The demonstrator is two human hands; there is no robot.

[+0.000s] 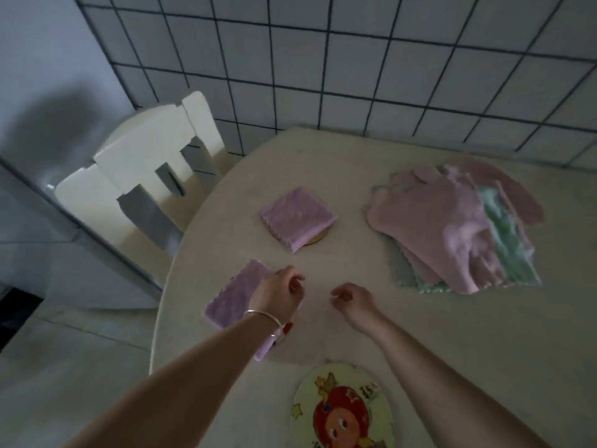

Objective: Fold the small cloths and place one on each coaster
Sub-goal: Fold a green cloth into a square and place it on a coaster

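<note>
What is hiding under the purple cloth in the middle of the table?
A round tan coaster peeks out beneath the folded purple cloth. Most of it is covered.

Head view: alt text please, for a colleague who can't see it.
Left hand rests on a folded purple cloth at the table edge; right hand hovers empty. Another folded purple cloth sits on a coaster, unfolded cloths piled right.
</note>
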